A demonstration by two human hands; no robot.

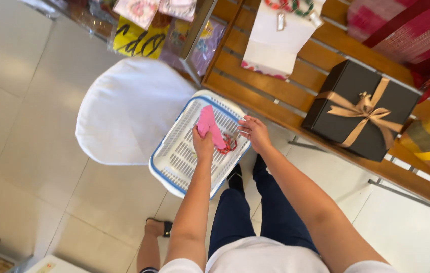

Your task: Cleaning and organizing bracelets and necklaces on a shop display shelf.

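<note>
The left hand (203, 144) has its grip closed around a pink pouch (210, 126), holding it up over a white slotted basket (174, 154) with a blue rim. The pouch stands tilted, its lower end reaching down to a small red tangle of beads or cord (228, 145) that lies in the basket just beside the hand. The right hand (255, 132) hovers over the basket's right edge, its grip wide, fingers spread and holding nothing, close to the red tangle but apart from it. The basket rests on a white padded chair (124, 106) and leans against the edge of a wooden slatted bench (255, 86). On the bench, well apart from the hands, sits a dark gift box (346, 91) tied with a gold ribbon bow (364, 108), and a white paper bag (278, 40) farther back.
</note>
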